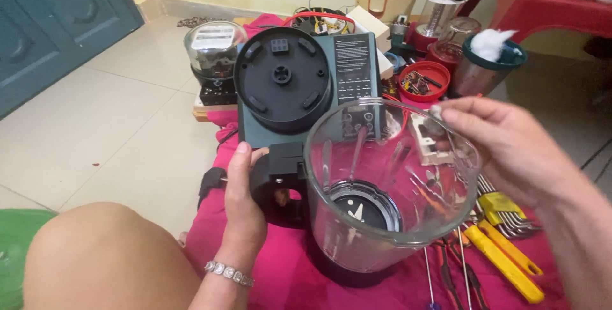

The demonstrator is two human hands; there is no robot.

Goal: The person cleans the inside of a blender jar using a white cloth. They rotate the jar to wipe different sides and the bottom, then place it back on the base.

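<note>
My left hand (244, 190) grips the black handle (282, 179) of a clear glass blender jar (382, 182) with a black base and a blade at its bottom. The jar is tilted, its mouth facing me, over a pink cloth (280, 278). My right hand (510, 147) hovers at the jar's right rim with its fingers pinched around something small and grey that I cannot make out. Behind the jar stands the dark green blender base (306, 80) with its round black drive plate on top.
Yellow-handled tools and hex keys (503, 246) lie at the right on the cloth. At the back are a red bowl of small parts (424, 80), a jar with cotton (491, 55), an electric meter (213, 51) and a red table (548, 4). My knee (108, 259) is at lower left.
</note>
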